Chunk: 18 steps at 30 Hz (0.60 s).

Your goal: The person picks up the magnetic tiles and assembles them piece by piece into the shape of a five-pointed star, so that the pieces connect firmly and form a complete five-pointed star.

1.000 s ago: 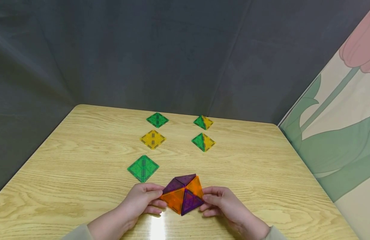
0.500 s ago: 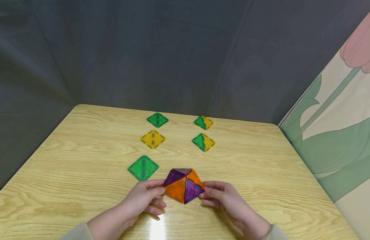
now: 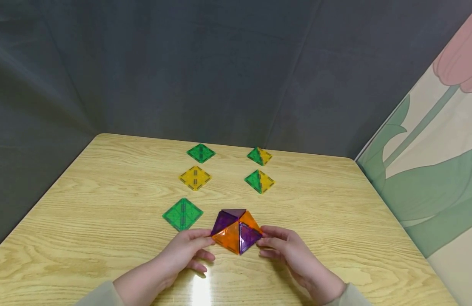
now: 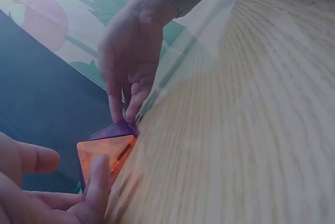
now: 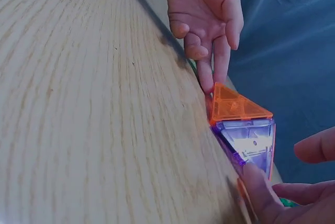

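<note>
A low five-sided dome of purple and orange magnetic tiles (image 3: 228,236) sits at the front middle of the table in the head view, its point up. At its left corner, the thumb and forefinger of my left hand (image 3: 184,250) hold the edge while the other fingers spread loosely. Opposite, my right hand (image 3: 291,253) pinches the right corner. The left wrist view shows a thumb across an orange tile (image 4: 118,148) close to the tabletop. From the right wrist, a purple tile (image 5: 248,137) faces the camera, with the thumb at its lower corner.
Beyond the dome on the wooden table (image 3: 106,204) lie flat diamonds of paired triangles: a near green one (image 3: 182,214), a yellow one (image 3: 195,177), a far green one (image 3: 201,153), and two green-and-yellow ones (image 3: 260,181) on the right. A dark curtain (image 3: 220,76) hangs behind.
Both hands have moved the dome forward, away from the person, and slightly right. It has tipped from a tilt to a more level stance. The flat diamonds have not moved.
</note>
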Each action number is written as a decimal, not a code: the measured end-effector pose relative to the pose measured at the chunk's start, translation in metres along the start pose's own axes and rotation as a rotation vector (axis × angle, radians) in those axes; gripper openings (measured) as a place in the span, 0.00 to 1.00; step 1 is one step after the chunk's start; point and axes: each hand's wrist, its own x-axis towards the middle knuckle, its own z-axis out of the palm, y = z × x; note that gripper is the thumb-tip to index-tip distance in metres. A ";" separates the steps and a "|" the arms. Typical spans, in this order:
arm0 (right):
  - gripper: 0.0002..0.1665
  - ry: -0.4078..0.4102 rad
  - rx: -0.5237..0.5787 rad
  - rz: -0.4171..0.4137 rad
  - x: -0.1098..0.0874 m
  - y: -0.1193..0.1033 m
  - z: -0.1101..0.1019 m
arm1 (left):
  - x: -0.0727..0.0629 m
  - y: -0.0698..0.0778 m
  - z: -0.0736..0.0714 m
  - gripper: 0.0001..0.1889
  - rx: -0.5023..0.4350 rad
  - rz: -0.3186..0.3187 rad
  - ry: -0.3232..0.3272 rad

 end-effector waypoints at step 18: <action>0.35 -0.219 0.016 -0.055 0.016 -0.049 0.068 | -0.031 0.046 -0.093 0.31 0.213 0.104 0.192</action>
